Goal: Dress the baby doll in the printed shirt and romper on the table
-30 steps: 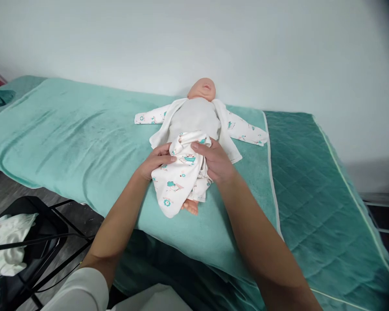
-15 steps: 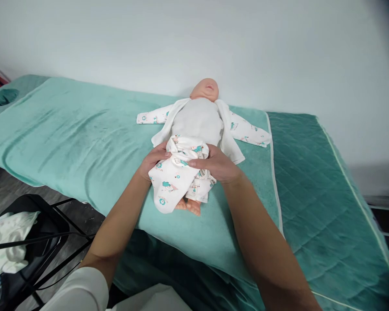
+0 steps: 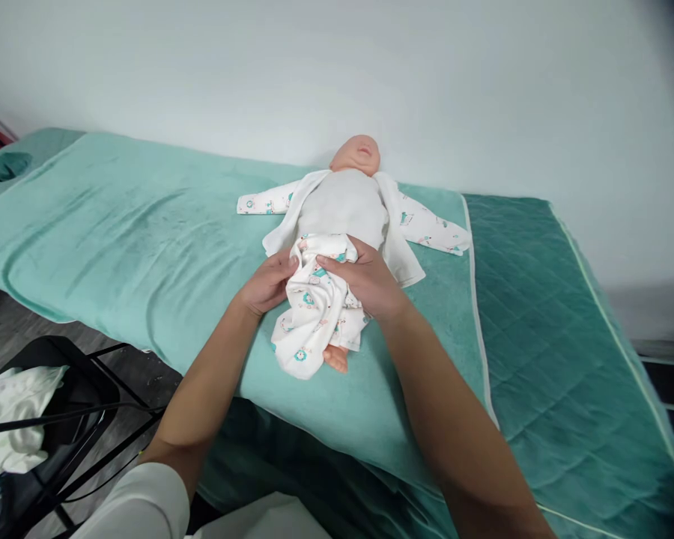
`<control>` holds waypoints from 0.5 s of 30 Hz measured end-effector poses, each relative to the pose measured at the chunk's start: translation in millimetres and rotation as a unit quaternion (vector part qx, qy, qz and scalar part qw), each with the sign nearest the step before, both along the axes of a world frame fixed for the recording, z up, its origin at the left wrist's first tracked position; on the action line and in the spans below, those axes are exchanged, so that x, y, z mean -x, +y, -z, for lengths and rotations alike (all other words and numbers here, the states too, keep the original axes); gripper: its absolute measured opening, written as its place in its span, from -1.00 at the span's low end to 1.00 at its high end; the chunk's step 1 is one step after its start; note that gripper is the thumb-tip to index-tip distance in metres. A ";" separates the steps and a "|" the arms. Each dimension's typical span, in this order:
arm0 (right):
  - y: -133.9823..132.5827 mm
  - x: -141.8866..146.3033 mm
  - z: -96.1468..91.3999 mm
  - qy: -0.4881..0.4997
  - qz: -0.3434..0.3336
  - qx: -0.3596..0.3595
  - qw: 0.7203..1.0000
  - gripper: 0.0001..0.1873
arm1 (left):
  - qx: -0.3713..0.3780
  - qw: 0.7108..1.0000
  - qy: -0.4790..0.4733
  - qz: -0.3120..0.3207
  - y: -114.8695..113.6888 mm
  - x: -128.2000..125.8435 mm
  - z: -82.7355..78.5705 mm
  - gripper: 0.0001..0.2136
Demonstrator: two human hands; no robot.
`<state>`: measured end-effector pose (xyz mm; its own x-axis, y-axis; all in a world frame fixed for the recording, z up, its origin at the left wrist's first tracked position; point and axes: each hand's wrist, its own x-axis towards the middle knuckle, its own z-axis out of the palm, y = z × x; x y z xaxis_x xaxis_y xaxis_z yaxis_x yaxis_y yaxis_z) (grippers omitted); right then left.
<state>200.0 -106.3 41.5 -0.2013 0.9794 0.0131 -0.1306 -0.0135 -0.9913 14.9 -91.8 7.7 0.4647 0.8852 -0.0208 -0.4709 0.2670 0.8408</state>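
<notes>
A baby doll [image 3: 342, 202] lies on its back with its head toward the wall and its feet toward me. It wears a white vest-like top under an open printed jacket [image 3: 432, 226], sleeves spread to both sides. White printed baby trousers [image 3: 314, 299] are bunched over its lower body. My left hand [image 3: 272, 281] pinches their left edge at the waist. On the other side, my right hand [image 3: 368, 277] grips the gathered cloth, thumb on top. A loose rounded fold [image 3: 300, 355] hangs over one leg; just one foot [image 3: 335, 358] shows.
Under the doll is a light green cover [image 3: 117, 224] on a long couch, with a darker quilted cover [image 3: 544, 299] at the right. The white wall [image 3: 314, 75] runs behind. At the lower left, a black folding chair [image 3: 84, 374] carries crumpled cloth [image 3: 19, 419].
Both hands have shifted slightly on the trousers and gathered more cloth. The loose fold has crumpled and swung right, now covering one of the doll's feet.
</notes>
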 end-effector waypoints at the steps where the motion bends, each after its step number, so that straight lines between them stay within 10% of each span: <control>1: 0.3 0.7 -0.6 -0.012 0.004 -0.003 1.000 -0.53 | -0.005 1.000 0.013 0.009 0.1 1.2 1.7 -0.45; 8: 0.5 3.0 -5.1 -0.062 -0.005 -0.006 0.998 -0.59 | 0.022 0.999 0.024 -0.016 -5.1 2.5 -2.4 -0.56; 15: 4.6 -10.1 -15.6 -0.172 -0.240 -0.044 0.954 -0.50 | 0.045 0.993 -0.045 -0.095 -0.7 -3.5 -3.8 -0.62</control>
